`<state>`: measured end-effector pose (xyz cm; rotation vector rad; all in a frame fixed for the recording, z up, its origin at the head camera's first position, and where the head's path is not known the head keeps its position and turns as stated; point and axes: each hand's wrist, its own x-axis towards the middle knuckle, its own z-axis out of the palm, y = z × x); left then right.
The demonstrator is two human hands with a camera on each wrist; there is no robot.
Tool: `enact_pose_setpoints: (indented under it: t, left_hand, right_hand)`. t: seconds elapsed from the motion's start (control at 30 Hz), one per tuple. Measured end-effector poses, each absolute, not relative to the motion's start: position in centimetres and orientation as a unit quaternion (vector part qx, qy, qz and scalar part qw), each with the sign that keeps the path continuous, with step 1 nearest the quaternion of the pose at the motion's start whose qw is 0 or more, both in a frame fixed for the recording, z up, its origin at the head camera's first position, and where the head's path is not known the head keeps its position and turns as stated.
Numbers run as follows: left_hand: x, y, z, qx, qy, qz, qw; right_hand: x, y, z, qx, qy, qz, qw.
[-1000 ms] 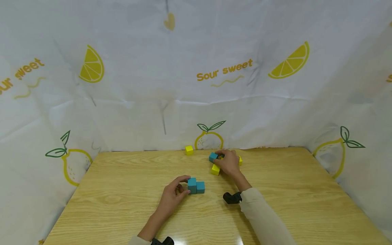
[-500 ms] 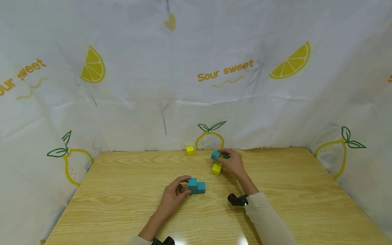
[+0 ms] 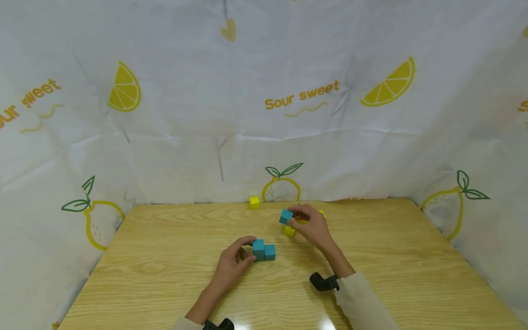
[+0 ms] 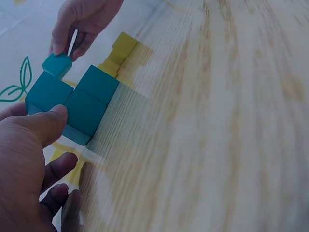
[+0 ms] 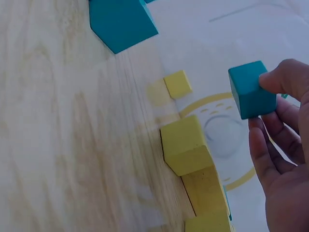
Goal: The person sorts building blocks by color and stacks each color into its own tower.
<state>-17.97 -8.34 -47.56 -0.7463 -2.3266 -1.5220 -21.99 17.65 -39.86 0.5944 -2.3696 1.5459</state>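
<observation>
At the left we see the left hand, its grip pinching a stack of two blue cubes that stands on the wooden bench. Beyond this grip, by the bench's far edge, sits a lone yellow cube. Just right of the pinched stack, a single blue cube rests against it. Farther right we find a raised blue cube, clear of the bench; the grip of the right hand pinches it between thumb and fingers. Below that grip, partly hidden by what it holds, is a nearer yellow cube. Our right wrist view shows more yellow cubes lined up beside it; whether they touch we cannot tell. Behind the right grip, toward us, come a black wrist camera and a pale sleeve.
</observation>
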Motion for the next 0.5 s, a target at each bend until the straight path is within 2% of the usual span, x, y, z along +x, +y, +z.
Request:
enact_pose_setpoints:
  t: [0.17, 0.5]
  left_hand:
    - [-18.0, -8.3, -47.6, -0.245, -0.805, -0.528, 0.115]
    - [-18.0, -8.3, -47.8, -0.255, -0.805, -0.519, 0.133]
  right_hand:
    - [-20.5, 17.4, -39.2, 0.223, -0.807, 0.538, 0.096]
    - [-19.2, 16.9, -40.0, 0.306, -0.783, 0.537, 0.08]
